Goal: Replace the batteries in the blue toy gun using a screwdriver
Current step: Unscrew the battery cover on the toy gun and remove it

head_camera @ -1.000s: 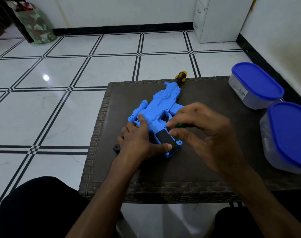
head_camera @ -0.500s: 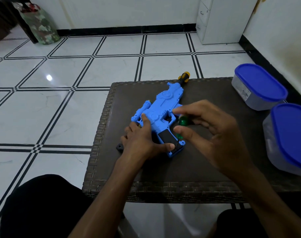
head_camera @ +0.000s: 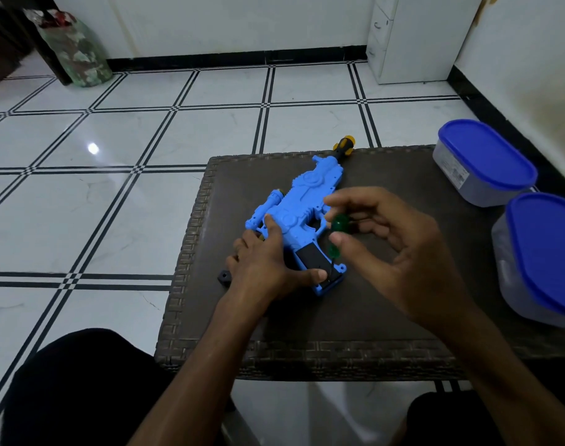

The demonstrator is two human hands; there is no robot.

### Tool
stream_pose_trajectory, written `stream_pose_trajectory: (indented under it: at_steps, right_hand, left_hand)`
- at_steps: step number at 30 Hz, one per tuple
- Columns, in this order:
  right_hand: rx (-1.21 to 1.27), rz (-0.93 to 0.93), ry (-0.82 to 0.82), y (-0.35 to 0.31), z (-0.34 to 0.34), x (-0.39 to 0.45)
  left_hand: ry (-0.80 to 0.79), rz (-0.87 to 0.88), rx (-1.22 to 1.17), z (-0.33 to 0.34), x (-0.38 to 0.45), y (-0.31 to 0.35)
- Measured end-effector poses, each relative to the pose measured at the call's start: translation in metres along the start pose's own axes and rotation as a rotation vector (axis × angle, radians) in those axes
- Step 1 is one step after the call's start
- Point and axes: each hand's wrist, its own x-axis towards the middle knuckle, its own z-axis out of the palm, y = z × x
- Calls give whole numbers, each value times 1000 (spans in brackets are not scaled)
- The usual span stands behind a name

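Observation:
The blue toy gun (head_camera: 302, 206) lies flat on the dark wicker table (head_camera: 387, 310), its yellow-and-black muzzle (head_camera: 344, 146) at the far edge and its grip toward me. A black battery cover (head_camera: 313, 257) sits on the grip. My left hand (head_camera: 265, 257) presses on the gun, thumb on the lower end of the cover. My right hand (head_camera: 393, 246) pinches a green-handled screwdriver (head_camera: 337, 235) upright, its shaft reaching down to the grip's lower right corner. The tip is too small to make out.
A small black piece (head_camera: 225, 278) lies on the table left of my left wrist. Two clear containers with blue lids (head_camera: 482, 162) (head_camera: 542, 255) stand along the right side. Tiled floor surrounds the table; a white cabinet (head_camera: 413, 37) stands beyond. My dark-clothed knees are below.
My right hand has lifted and pulled back to the right, bringing the green screwdriver handle into view above the grip. The left hand has stayed on the gun.

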Motion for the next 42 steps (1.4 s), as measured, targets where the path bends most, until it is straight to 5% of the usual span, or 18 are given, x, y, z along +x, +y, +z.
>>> stream_pose_trajectory:
  at_steps: [10,42]
  right_hand:
    - [-145,-57,-19,0,-5,2]
    - [-61,25,12,0,-5,-3]
  left_hand:
    - [4,1,-6,1,0,-1]
    - [6,-8,-3,1,1,0]
